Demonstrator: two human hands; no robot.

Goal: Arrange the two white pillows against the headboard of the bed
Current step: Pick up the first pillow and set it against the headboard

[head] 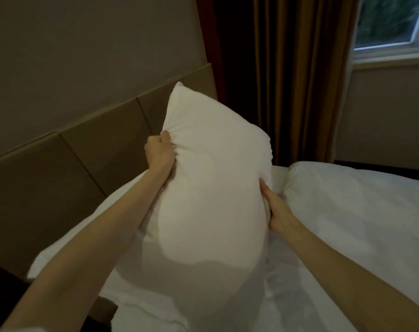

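Note:
I hold a plump white pillow (213,178) up above the bed, standing on end in the middle of the view. My left hand (159,152) is clenched on its left edge, bunching the cloth. My right hand (276,207) grips its right edge lower down. A second white pillow (67,243) lies flat beneath it, along the tan padded headboard (84,149), and my left arm crosses over it. The held pillow's top corner overlaps the headboard's upper edge in view.
A white duvet (362,212) covers the bed to the right. Brown curtains (299,75) hang behind the pillow, with a window (393,22) at the top right. A beige wall (84,44) rises above the headboard.

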